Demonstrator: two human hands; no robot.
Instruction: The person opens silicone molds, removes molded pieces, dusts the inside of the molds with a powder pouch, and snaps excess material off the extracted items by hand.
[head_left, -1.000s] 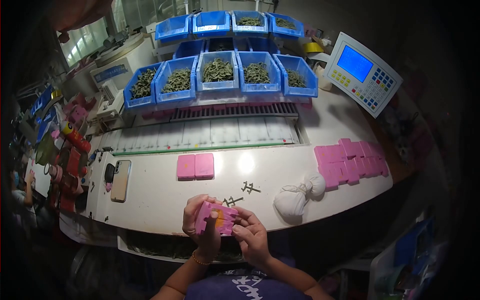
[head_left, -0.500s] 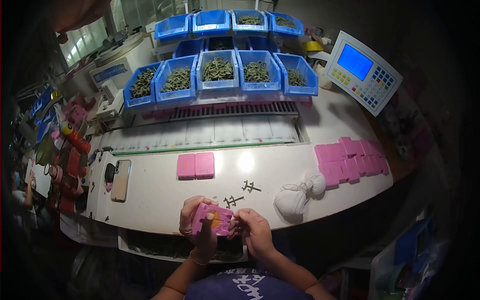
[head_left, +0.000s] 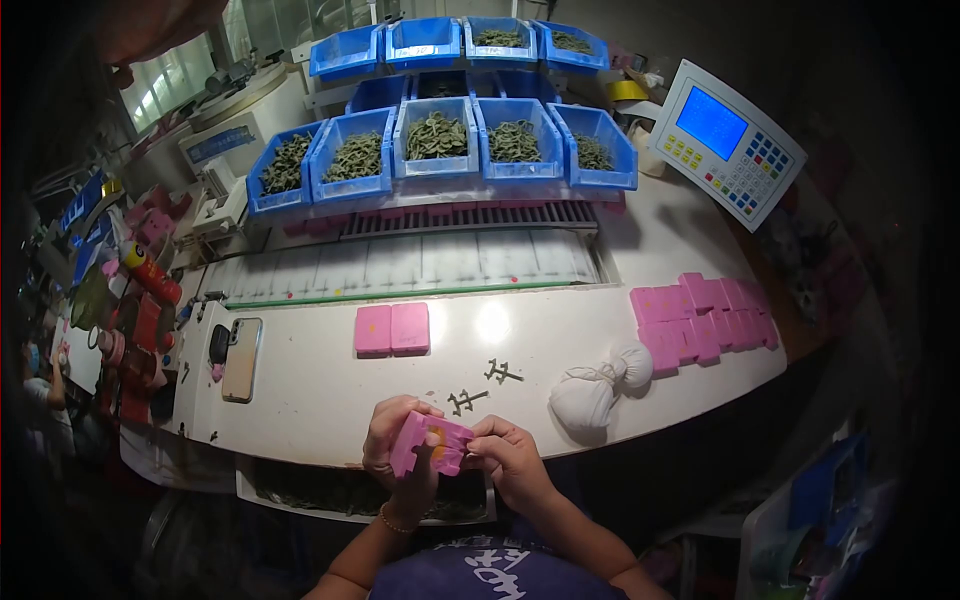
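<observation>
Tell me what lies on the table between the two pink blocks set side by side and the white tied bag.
In the head view, two small branched greenish pieces lie there, the lower one nearer the left hand.

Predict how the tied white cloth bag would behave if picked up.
The white cloth bag would probably sag, its fabric being creased. Its cinched neck should give a secure grip, and its rounded end might flop over.

phone (head_left: 242,360) at left on desk (head_left: 320,400); paired blocks (head_left: 391,329) at centre, behind small branched pieces (head_left: 485,388); tied bag (head_left: 597,393) at right.
</observation>
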